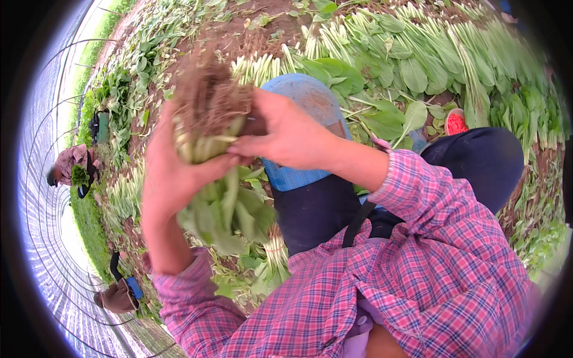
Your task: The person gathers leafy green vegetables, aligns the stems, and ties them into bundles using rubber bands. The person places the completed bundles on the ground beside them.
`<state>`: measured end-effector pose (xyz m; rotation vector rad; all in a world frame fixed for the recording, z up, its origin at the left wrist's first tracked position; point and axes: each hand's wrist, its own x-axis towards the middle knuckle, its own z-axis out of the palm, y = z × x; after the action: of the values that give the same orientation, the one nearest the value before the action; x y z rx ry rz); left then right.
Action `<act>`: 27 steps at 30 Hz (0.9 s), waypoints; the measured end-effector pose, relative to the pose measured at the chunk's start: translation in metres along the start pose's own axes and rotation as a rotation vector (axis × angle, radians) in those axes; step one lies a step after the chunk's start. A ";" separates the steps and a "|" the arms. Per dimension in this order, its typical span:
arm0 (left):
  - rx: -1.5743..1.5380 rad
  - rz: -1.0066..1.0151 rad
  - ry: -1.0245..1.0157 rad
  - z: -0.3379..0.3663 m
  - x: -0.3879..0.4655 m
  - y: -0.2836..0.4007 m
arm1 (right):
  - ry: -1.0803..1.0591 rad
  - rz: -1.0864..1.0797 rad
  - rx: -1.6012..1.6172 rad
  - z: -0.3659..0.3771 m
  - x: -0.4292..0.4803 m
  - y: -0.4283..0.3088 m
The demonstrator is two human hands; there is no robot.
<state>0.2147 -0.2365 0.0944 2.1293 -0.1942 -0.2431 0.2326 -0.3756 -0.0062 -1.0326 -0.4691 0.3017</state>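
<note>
A bunch of leafy greens (203,147) is held up in front of me, its brown, soil-covered roots (215,96) pointing away and its leaves (228,215) hanging towards my body. My left hand (177,174) wraps around the stems from the left, thumb across them. From the right, my right hand (286,132) grips the same stems just below the roots. Something dark shows between its thumb and fingers, too blurred to name. Under my right wrist, a blue knee pad (300,96) covers my bent knee. A bunch of greens tied with a red band (275,253) lies near my lap.
Rows of cut greens (416,62) lie on the soil ahead and to the right. A small container with red contents (455,122) sits by my other knee. Two people, one crouching (74,168) and one bent over (118,296), are at the left, beside the tunnel's hooped plastic wall (40,147).
</note>
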 end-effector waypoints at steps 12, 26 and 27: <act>0.556 0.096 0.059 0.067 0.020 -0.030 | 0.072 0.374 -0.186 -0.063 -0.045 -0.002; 0.981 0.378 -0.228 0.155 0.087 -0.004 | 0.526 0.159 0.569 -0.144 -0.102 0.026; 0.989 0.391 -0.255 0.164 0.092 -0.001 | 0.547 0.146 0.634 -0.152 -0.113 0.028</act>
<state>0.2628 -0.3906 -0.0025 2.9446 -1.0468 -0.2031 0.2124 -0.5268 -0.1222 -0.4897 0.1984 0.2586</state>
